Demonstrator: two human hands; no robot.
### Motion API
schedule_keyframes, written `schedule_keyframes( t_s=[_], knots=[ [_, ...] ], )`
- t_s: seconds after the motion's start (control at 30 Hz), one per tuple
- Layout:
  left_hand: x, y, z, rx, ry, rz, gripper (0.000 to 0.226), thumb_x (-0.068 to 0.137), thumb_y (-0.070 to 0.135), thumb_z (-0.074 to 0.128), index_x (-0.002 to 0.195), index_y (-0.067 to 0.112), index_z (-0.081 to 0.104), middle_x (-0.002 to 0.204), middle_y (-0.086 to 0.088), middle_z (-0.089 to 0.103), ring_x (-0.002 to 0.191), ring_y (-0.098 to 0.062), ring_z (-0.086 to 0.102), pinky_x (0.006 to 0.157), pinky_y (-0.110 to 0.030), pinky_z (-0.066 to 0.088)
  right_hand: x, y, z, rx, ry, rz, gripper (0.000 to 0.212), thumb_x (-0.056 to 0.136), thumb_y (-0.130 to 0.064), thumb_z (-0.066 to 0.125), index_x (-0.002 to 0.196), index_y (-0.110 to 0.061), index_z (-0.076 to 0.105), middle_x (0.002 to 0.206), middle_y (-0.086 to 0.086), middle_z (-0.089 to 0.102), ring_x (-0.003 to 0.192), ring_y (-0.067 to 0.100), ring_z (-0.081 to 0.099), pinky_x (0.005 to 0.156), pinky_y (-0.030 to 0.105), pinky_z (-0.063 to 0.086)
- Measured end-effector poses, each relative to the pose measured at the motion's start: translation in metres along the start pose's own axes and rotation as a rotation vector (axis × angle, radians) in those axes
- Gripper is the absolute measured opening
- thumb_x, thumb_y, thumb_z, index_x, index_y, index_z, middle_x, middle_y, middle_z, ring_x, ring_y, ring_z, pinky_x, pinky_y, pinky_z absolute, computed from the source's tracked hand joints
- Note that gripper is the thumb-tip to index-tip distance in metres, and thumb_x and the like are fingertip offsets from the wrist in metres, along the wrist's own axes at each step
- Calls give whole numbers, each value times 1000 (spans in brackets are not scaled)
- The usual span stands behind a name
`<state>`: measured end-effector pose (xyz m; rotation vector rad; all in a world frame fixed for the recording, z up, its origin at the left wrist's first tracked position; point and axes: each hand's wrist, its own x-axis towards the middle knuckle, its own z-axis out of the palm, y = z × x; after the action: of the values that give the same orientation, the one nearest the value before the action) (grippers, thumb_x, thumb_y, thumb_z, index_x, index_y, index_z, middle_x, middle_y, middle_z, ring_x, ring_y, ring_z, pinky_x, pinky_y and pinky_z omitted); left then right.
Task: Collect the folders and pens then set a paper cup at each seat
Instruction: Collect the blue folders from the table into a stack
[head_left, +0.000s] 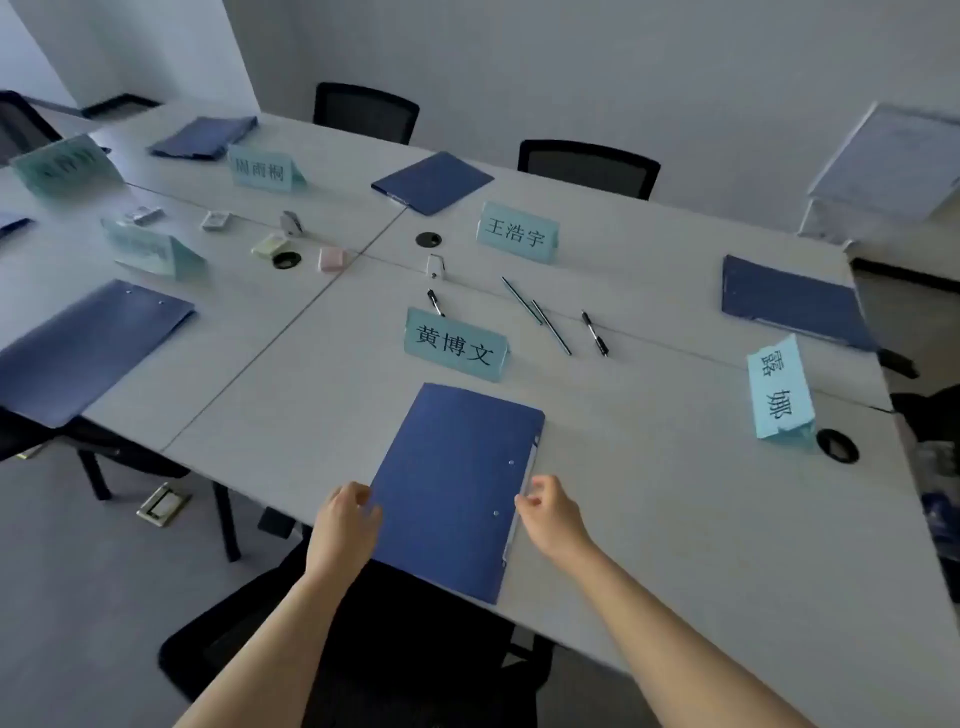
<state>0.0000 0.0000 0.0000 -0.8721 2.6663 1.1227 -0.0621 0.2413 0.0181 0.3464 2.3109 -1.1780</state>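
Folders: five blue on the surface (649, 467); nearest folder (452, 483) at the front edge.
Pens: four near mid-surface, first pen (435, 302).
Name cards: five teal.
Left hand (347, 519): fingers curled at the folder's left edge.
Right hand (548, 506): pinching its right edge.

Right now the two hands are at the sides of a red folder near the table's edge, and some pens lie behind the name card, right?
Nearly. The folder is blue, not red, as the head view shows. The rest holds: the left hand and right hand sit at its two sides near the table's edge, and pens lie behind the name card.
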Motion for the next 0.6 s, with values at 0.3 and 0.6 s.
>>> schedule_keyframes(
  t_s=[0.3,0.6],
  knots=[
    [43,-27,13,53,-146,-181,46,97,20,54,140,5,45,142,-13,44,110,-27,53,86,-34,43,30,31,37,433,-5,453,8,93,-13,51,96,-7,54,78,6,49,76,23,51,68,33,49],
    [55,-29,37,164,-175,-278,58,92,23,54,143,4,36,141,-21,41,131,-39,33,109,-42,24,43,32,52,591,37,539,12,78,-2,48,77,-9,58,74,13,61,65,24,55,58,26,34]
  ],
)
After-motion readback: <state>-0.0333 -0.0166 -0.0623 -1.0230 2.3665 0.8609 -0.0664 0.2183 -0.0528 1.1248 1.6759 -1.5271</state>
